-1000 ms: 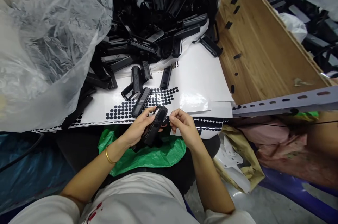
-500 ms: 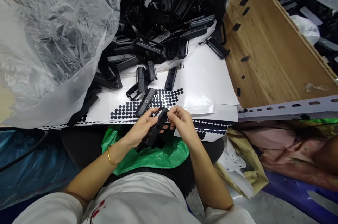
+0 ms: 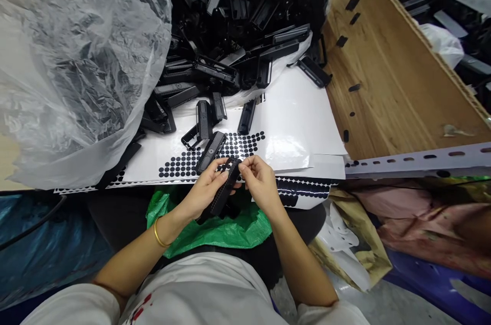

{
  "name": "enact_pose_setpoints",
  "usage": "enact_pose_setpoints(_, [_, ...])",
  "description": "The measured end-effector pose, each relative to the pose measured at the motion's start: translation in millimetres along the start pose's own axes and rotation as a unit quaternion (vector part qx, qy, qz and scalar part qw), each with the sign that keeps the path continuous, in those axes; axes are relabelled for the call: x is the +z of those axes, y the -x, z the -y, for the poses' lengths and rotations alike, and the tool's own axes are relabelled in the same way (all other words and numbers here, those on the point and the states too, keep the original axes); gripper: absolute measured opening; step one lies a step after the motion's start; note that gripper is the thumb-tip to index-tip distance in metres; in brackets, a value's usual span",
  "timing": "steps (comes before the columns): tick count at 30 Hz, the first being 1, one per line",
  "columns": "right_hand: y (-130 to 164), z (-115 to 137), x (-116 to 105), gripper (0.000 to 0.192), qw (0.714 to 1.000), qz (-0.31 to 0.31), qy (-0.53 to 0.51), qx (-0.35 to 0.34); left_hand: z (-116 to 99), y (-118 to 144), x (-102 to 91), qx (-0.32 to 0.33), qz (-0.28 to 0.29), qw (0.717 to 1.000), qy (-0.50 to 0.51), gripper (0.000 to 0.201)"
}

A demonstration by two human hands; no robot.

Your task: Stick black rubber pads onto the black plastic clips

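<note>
My left hand is closed around a long black plastic part with a textured surface, held tilted above the front edge of the work surface. At the part's upper end, my right hand has its thumb and forefinger pinched together against the edge; anything between those fingertips is too small to make out. Just beyond lies a sheet of round black stickers, with another black part resting on it. A green bag sits open below my hands, with dark pieces inside.
A large heap of similar black parts fills the back. Crumpled clear plastic covers the left. On the right stands a wooden board with black stickers stuck to it. White sheets lie before the heap; a brown bag is low right.
My right hand has shifted slightly left along with the part, its fingertips still at the upper end. My left hand keeps its hold. The whole view has moved a little.
</note>
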State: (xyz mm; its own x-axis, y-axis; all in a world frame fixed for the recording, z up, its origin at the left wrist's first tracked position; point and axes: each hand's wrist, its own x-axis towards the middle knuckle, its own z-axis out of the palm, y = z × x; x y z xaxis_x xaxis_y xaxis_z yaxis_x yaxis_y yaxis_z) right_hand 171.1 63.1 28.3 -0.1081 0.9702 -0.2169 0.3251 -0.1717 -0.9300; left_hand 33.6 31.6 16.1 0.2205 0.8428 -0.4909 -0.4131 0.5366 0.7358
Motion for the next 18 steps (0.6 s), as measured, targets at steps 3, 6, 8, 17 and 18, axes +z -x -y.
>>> enact_pose_setpoints(3, [0.6,-1.4,2.4,0.016,1.0,-0.005,0.0,-0.008,2.1,-2.7,1.0,0.021,-0.016,0.999,-0.033,0.05])
enact_pose_setpoints(6, [0.8,-2.6,5.4,0.015,1.0,-0.016,0.002,-0.018,4.1,-6.7,0.1,0.042,-0.025,0.995,-0.082,0.049])
enact_pose_setpoints(8, [1.4,-3.1,8.5,0.014,0.999,-0.024,0.014,-0.029,5.6,-9.8,-1.4,0.054,-0.022,0.991,-0.119,0.045])
enact_pose_setpoints(17, [11.8,-23.2,-1.2,0.007,0.979,-0.109,0.142,-0.099,3.8,6.3,-15.2,0.088,0.03,0.944,-0.316,0.032])
enact_pose_setpoints(18, [12.0,-26.2,-6.4,0.006,0.979,-0.107,0.143,-0.103,-0.9,10.5,-17.2,0.098,0.04,0.928,-0.358,0.031])
